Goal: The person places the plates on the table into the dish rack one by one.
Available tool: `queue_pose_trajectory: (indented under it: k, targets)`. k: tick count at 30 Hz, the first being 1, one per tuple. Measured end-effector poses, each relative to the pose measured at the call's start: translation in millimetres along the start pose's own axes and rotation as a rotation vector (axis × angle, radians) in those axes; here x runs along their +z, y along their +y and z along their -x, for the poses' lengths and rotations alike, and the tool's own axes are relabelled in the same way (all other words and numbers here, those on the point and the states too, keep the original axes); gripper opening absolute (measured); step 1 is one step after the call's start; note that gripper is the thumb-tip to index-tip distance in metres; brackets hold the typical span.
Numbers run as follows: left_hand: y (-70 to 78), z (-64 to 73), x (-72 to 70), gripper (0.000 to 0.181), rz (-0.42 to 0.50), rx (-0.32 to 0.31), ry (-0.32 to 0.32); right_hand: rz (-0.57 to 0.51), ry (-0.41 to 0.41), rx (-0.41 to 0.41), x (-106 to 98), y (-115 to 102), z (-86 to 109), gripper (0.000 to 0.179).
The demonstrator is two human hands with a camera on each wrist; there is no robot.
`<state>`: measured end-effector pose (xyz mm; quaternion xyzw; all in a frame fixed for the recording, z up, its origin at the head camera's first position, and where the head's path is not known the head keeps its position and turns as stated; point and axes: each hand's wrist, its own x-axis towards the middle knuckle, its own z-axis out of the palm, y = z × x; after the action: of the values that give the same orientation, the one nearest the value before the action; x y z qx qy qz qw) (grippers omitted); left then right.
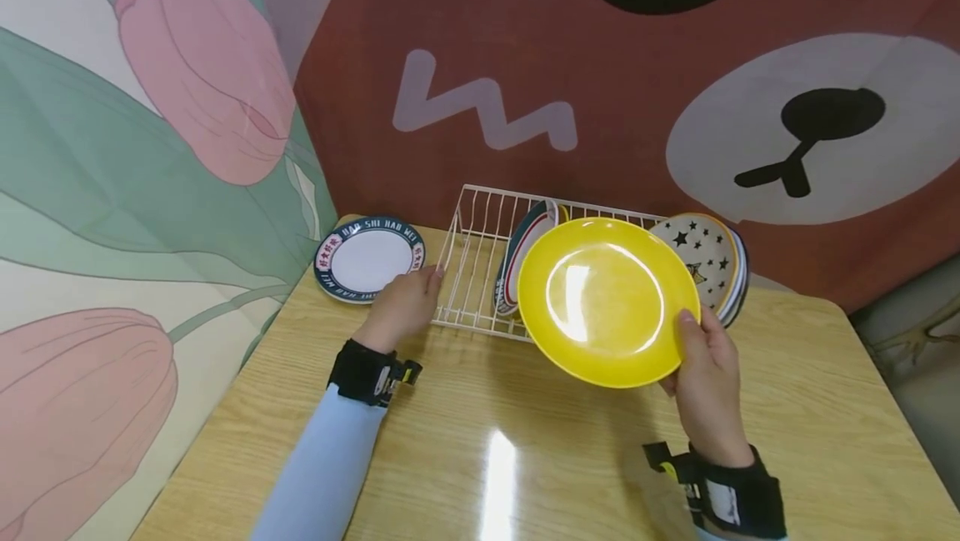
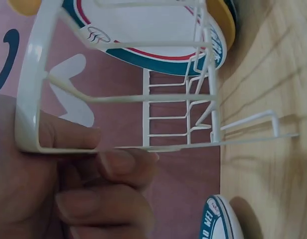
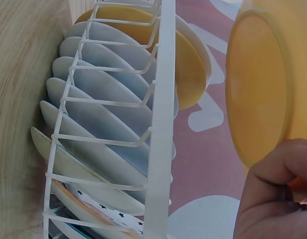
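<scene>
My right hand (image 1: pixel 708 387) pinches a yellow plate (image 1: pixel 607 299) by its right rim, thumb on the front face. The plate is held up in front of a white wire dish rack (image 1: pixel 472 283) and hides much of it. At the rack's left end, my left hand (image 1: pixel 405 303) grips the corner of the wire frame; in the left wrist view its thumb and fingers (image 2: pixel 118 162) close around the rail. Inside the rack stands a plate with a dark green and red rim (image 1: pixel 517 262). The right wrist view shows several white plates (image 3: pixel 101 89) leaning between the wires.
Left of the rack, a white plate with a lettered navy rim (image 1: pixel 367 262) lies on the wooden table (image 1: pixel 450 408). A star-patterned plate (image 1: pixel 701 253) leans at the rack's right end. A wall with a painted bear (image 1: pixel 600 91) rises directly behind.
</scene>
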<state>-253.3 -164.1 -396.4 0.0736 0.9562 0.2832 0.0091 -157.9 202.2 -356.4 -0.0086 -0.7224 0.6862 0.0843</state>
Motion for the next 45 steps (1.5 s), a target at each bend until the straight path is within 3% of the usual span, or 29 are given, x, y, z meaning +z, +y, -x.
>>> queue_pose_trajectory:
  k: [9,13,20,25,29,37,45]
  targets:
    - [1.1,-1.4,1.5,0.043,0.052,0.001,-0.012,-0.006,0.047,-0.011,-2,-6,-2.7,0.049]
    - [0.5,-4.0,3.1,0.045,0.047,0.001,-0.013,0.066,0.06,-0.046,0,-20,-7.6,0.047]
    - [-1.0,-5.1,2.8,0.041,0.04,0.017,0.001,0.41,-0.039,-0.197,17,-73,-41.4,0.05]
    - [-3.2,-4.7,2.8,0.041,0.037,0.015,0.007,0.644,-0.166,-0.231,45,-107,-77.4,0.054]
    - [-4.6,-4.2,2.9,0.042,0.031,0.018,0.008,0.817,-0.229,-0.251,71,-121,-104.6,0.051]
    - [-7.0,-3.0,3.8,0.046,0.033,0.018,0.001,1.059,-0.362,-0.167,116,-114,-140.6,0.034]
    - [-5.6,-2.0,3.2,0.044,0.033,0.035,0.02,1.204,-0.353,-0.117,151,-92,-147.7,0.033]
